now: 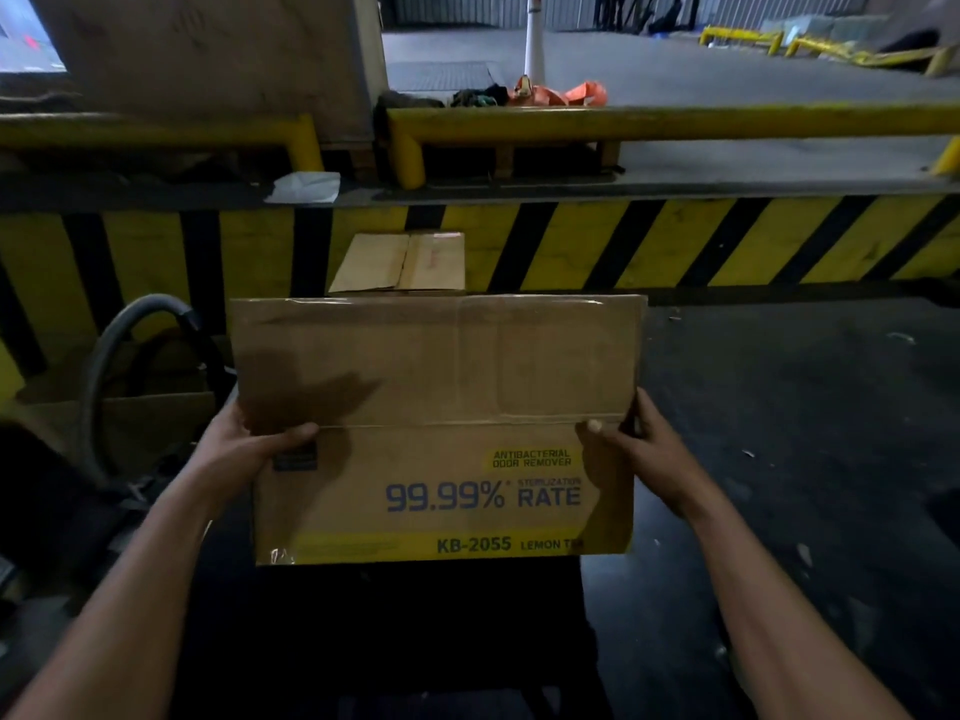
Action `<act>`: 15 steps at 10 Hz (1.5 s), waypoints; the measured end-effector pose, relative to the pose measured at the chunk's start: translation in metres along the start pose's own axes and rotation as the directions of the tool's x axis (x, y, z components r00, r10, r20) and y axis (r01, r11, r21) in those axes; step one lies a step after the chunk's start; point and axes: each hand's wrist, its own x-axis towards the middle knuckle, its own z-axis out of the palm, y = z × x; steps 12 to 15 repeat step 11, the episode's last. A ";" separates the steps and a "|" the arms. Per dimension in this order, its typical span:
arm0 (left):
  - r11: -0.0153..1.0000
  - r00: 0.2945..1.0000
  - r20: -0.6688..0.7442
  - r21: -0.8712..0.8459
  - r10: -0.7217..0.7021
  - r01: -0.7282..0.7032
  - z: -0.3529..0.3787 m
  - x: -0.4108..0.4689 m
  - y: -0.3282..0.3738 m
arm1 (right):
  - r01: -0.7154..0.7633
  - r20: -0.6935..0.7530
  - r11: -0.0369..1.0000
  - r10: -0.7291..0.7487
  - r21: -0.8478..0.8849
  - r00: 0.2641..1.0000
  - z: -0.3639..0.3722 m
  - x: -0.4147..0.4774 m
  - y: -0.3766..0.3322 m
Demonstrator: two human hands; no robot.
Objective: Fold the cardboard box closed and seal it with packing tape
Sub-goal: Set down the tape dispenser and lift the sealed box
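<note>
Both hands hold a cardboard box up in front of the person, above a dark floor; the left hand has its grip clenched on the box's left edge, thumb pressed flat across the front at the crease line and the other fingers hidden behind the board; the right hand grasps the right edge at the same height, thumb on the front face, fingers wrapped round the side. Between the two grips runs the horizontal crease; above it stands a plain brown flap, upright, its top edge glossy with what may be old tape, though the dim light leaves that unsure; below the grips the printed panel reads "99.99% RATE" and "ANTIBACTERIAL ODOR REMOVER", with a yellow band along the bottom marked "KB-2055". Beyond the flap, past both grips, a second flattened carton leans against a yellow-and-black striped wall; above that runs a yellow guard rail, and a crumpled white sheet lies on the ledge. Out past the left grip a grey hose curves over an open brown carton.
</note>
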 end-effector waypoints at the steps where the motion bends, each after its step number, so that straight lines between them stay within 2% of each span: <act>1: 0.997 0.999 -0.032 -0.073 -0.006 0.003 0.004 0.003 -0.006 | -0.077 -0.052 0.997 0.079 0.031 0.996 0.001 0.000 -0.007; 2: 0.997 0.982 -0.186 -0.067 -0.044 0.032 0.008 0.010 -0.022 | -0.115 -0.173 0.992 0.104 -0.055 0.979 0.006 0.005 -0.002; 3: 0.999 0.943 -0.331 -0.012 -0.044 0.042 0.012 0.011 -0.036 | -0.072 -0.258 0.989 0.036 -0.130 0.965 0.008 0.009 0.007; 4: 0.996 0.944 -0.325 0.045 -0.061 0.080 0.016 0.008 -0.048 | -0.030 -0.203 0.969 -0.021 -0.247 0.979 0.006 0.005 0.021; 5: 0.976 0.967 -0.225 0.148 -0.122 0.157 0.025 -0.004 -0.063 | -0.021 -0.118 0.897 -0.035 -0.442 0.992 0.004 -0.004 0.051; 6: 0.954 0.981 -0.107 0.237 -0.160 0.182 0.037 -0.022 -0.091 | -0.064 -0.050 0.857 0.045 -0.511 0.998 0.003 -0.021 0.084; 8: 0.917 0.983 -0.135 0.363 -0.122 0.164 0.055 -0.036 -0.103 | -0.111 -0.106 0.872 0.069 -0.476 0.992 0.006 -0.037 0.110; 9: 0.920 0.986 -0.138 0.368 -0.088 0.133 0.056 -0.037 -0.105 | -0.102 -0.135 0.872 0.041 -0.480 0.990 0.009 -0.041 0.106; 10: 0.944 0.988 -0.131 0.307 -0.081 0.118 0.052 -0.039 -0.109 | -0.103 -0.160 0.877 0.030 -0.469 0.987 0.013 -0.047 0.106; 11: 0.968 0.977 -0.182 0.205 -0.108 0.146 0.047 -0.051 -0.115 | -0.090 -0.203 0.863 -0.014 -0.497 0.979 0.011 -0.061 0.096; 15: 0.968 0.977 -0.182 0.205 -0.108 0.146 0.047 -0.051 -0.115 | -0.090 -0.203 0.863 -0.014 -0.497 0.979 0.011 -0.061 0.096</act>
